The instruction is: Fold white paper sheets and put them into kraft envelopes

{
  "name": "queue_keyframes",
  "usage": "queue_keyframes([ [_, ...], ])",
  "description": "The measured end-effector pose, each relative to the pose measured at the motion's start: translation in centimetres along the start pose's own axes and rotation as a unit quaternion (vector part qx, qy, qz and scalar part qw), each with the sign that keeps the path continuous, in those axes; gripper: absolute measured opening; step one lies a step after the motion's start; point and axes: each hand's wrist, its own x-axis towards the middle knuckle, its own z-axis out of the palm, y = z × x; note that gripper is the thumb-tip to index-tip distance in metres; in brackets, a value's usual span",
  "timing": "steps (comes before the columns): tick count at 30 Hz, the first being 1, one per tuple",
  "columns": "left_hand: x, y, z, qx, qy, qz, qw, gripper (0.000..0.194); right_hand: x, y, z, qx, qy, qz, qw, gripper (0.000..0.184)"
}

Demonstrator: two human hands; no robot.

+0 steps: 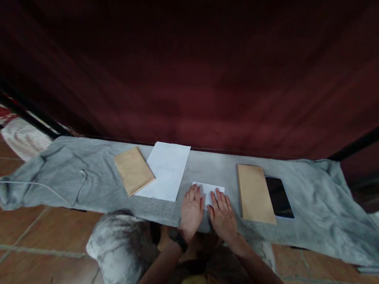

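Observation:
Both my hands lie flat on a small folded white paper (212, 189) at the near edge of a bench covered by a grey cloth (76, 173). My left hand (191, 211) presses its left part, fingers stretched out, with a dark watch on the wrist. My right hand (222, 213) presses its right part, fingers spread. The paper shows only above the fingertips.
A larger white sheet (167, 172) lies to the left with a brown envelope stack (134, 170) overlapping it. To the right sit a second brown envelope stack (255, 193) and a dark tablet (279, 197). A dark red curtain (201, 67) hangs behind. Tiled floor is below.

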Motion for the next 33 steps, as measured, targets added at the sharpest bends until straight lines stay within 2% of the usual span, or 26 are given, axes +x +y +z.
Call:
queue_keyframes([
  [3, -0.2, 0.1, 1.0, -0.002, -0.035, 0.114, 0.993, 0.047, -0.2, 0.2, 0.0, -0.005, -0.002, -0.008, 1.0, 0.051],
  [5, -0.3, -0.1, 1.3, 0.01, -0.048, 0.141, 0.989, 0.05, -0.4, 0.3, 0.0, -0.013, 0.003, -0.008, 1.0, 0.054],
  [13, -0.3, -0.6, 1.2, 0.023, -0.071, 0.146, 0.986, 0.058, -1.0, 0.8, -0.6, -0.024, 0.018, 0.003, 1.0, 0.058],
  [19, -0.3, -0.5, 1.3, 0.007, -0.098, 0.132, 0.986, 0.056, 0.6, 0.6, -1.2, 0.032, -0.007, 0.037, 0.999, 0.051],
  [24, -0.2, -0.3, 1.2, 0.01, -0.122, 0.144, 0.982, 0.06, 2.3, -0.6, -0.3, 0.093, -0.026, 0.004, 0.995, 0.053],
  [27, -0.2, -0.1, 1.1, 0.017, -0.124, 0.142, 0.982, 0.063, 2.3, -0.9, 0.2, 0.085, -0.027, -0.007, 0.996, 0.053],
  [33, 0.0, -0.5, 0.7, 0.01, -0.117, 0.142, 0.983, 0.061, 1.6, -0.4, 0.4, 0.055, 0.008, -0.018, 0.998, 0.055],
])
